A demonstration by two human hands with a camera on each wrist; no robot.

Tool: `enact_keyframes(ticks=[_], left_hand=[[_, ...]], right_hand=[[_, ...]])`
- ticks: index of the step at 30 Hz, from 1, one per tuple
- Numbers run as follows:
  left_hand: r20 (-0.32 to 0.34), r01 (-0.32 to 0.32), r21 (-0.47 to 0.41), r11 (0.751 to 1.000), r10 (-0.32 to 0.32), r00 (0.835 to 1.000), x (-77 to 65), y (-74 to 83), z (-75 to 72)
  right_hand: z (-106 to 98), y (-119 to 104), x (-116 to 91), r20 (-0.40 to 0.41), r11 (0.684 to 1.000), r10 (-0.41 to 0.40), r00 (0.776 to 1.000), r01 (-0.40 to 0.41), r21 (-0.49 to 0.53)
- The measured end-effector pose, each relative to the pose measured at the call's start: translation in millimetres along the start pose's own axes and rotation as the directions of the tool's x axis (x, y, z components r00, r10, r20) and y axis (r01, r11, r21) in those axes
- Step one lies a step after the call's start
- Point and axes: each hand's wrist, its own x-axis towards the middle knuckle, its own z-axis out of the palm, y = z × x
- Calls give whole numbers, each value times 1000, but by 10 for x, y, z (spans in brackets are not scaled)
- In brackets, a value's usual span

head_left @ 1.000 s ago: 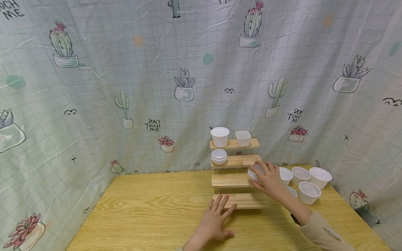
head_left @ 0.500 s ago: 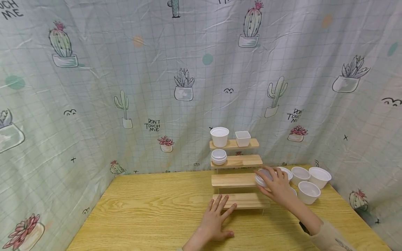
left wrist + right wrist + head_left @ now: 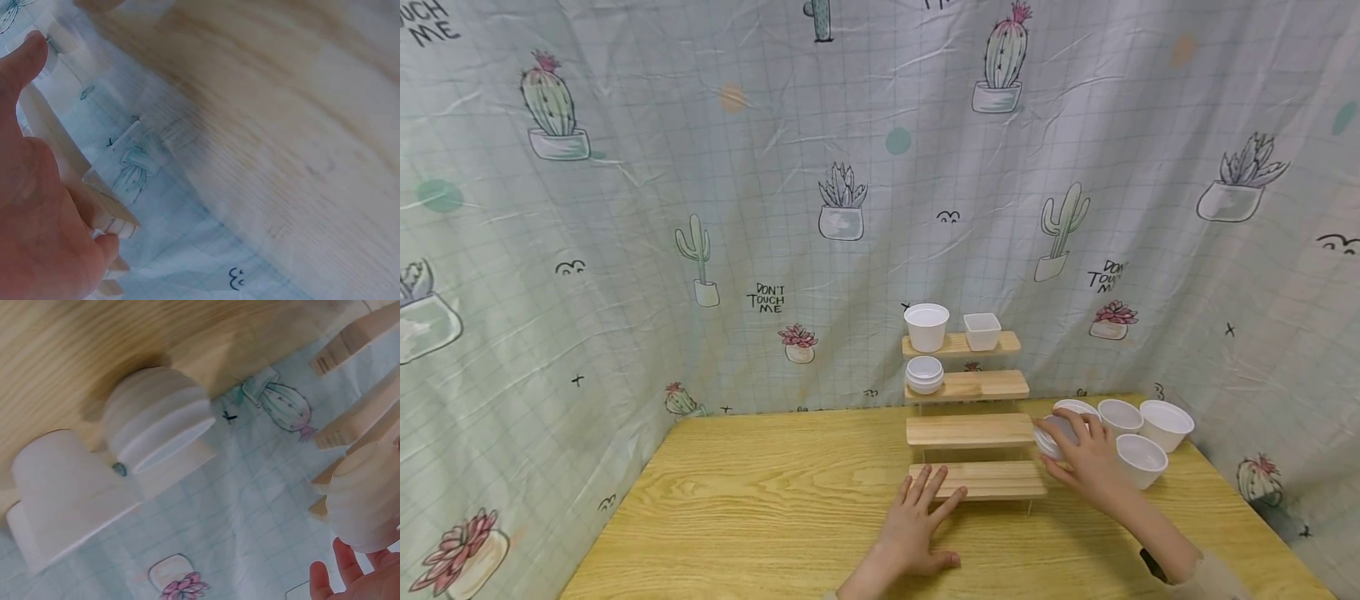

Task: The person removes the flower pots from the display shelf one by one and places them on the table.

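My right hand (image 3: 1086, 462) grips a round white flowerpot (image 3: 1054, 435) by its rim, just off the right end of the second step from the bottom. In the right wrist view that flowerpot (image 3: 364, 497) shows ribbed sides above the fingertips. My left hand (image 3: 913, 525) lies with spread fingers touching the bottom step of a four-step wooden display stand (image 3: 970, 431). A tall round pot (image 3: 927, 327) and a small square pot (image 3: 982, 332) stand on the top step. Below them, a ribbed round pot (image 3: 924, 376) sits at the left of its step.
Several white pots stand on the table's right side, among them a wide pot (image 3: 1165, 425) and a nearer pot (image 3: 1141, 460). A ribbed pot (image 3: 159, 415) there shows in the right wrist view. Behind the wooden table (image 3: 760, 500) hangs a cactus-print curtain (image 3: 760, 208).
My right hand has carried the round flowerpot to the right and slightly nearer, from over the stand's second-lowest step to beyond its end. The left hand stays in place.
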Motion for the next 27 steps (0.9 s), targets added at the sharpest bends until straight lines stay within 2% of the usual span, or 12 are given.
enact_keyframes(ticks=[13,20,27], left_hand=[[-4,6,21,1000,-6,1000,-1,1,8],[30,15,9,1000,-15,999,-6,1,-10],[18,13,-9,1000,-13,1000,-8,5,-33]], right_hand=[[-151,193,-206,26,998,62,998,-62,-7],[-228,330,-324,4,997,80,997,-80,-8],[-294,446,-424,7,992,129,992,-129,-19]])
